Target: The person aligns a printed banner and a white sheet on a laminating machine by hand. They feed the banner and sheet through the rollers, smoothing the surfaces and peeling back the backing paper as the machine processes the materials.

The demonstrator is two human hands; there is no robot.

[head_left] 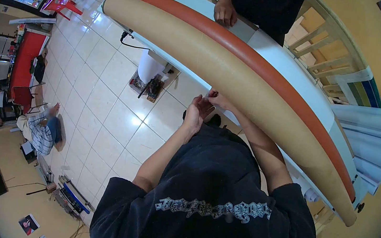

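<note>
My left hand (195, 115) is held palm up in front of my waist, just left of the other hand, with its fingers apart and slightly curled. My right hand (221, 101) is at the near edge of the long white machine (178, 68), its fingers pinched together; whatever is in them is too small to make out. Above it lies a long tan roll (208, 54) across the machine. Behind that runs a reddish-brown roll (256, 60), parallel to the tan one.
Across the machine, another person's closed hand (225, 14) rests near the reddish-brown roll. A black cable (135, 46) hangs from the machine's left part. Dark equipment (154, 85) sits on the tiled floor (101, 102). Farther left, a person sits low near a red-topped table (29, 57).
</note>
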